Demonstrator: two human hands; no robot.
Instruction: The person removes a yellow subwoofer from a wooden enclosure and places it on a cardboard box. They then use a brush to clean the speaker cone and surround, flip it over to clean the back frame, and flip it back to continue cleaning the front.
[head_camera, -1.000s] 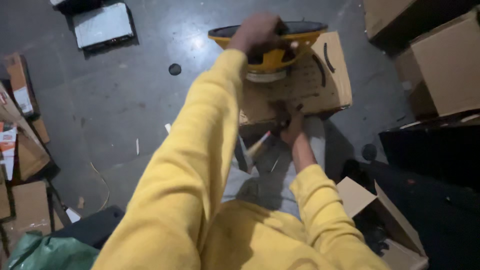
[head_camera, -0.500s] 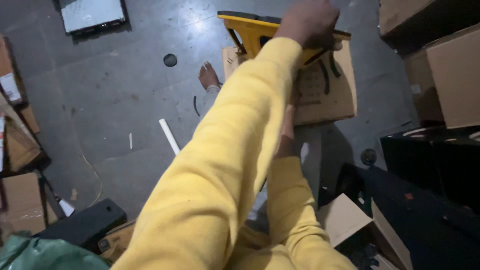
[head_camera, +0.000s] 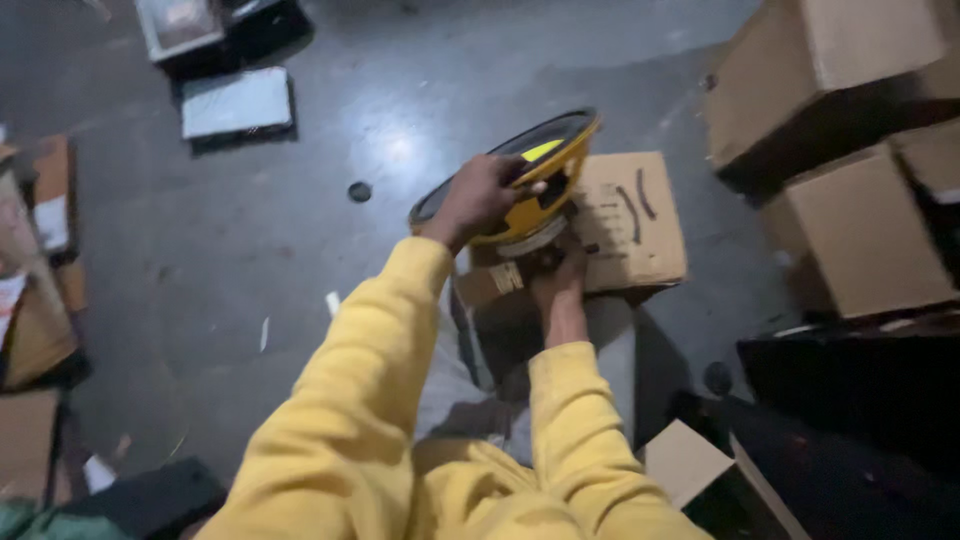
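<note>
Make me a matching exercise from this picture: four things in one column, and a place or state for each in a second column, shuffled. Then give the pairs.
Things
1. left hand
2. right hand
3. yellow speaker
4. flat white panel

Places or states
A. lies on the grey floor, upper left
B. tilted, held above a cardboard box
C. grips the speaker's rim from above
D. reaches under the speaker, by the box

Pairs: 1-C, 2-D, 3-B, 4-A
</note>
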